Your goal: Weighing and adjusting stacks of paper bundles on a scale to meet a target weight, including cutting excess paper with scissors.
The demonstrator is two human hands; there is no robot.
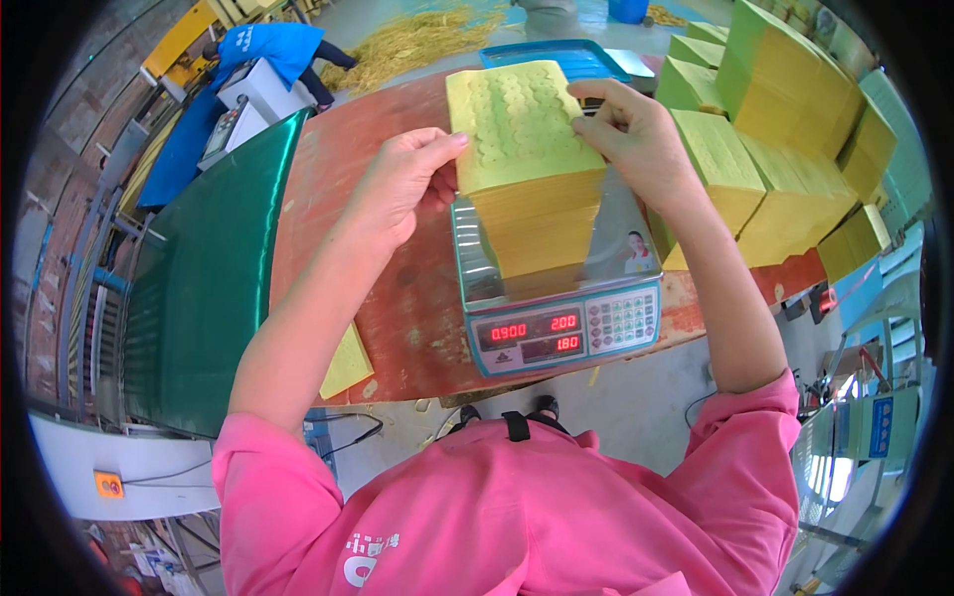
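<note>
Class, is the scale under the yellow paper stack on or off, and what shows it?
On: red digits glow on the front display of the scale.

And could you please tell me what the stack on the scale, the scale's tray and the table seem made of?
Stack: probably matte paper, from the fine layers along its side. Tray: likely polished metal, given its shiny reflections. Table: dull, scuffed red, perhaps painted wood or metal; unclear which.

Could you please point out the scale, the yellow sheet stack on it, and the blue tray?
Scale (576,333), head view: front panel.
Yellow sheet stack (533,214), head view: near side.
Blue tray (573,57), head view: inner base.
</note>
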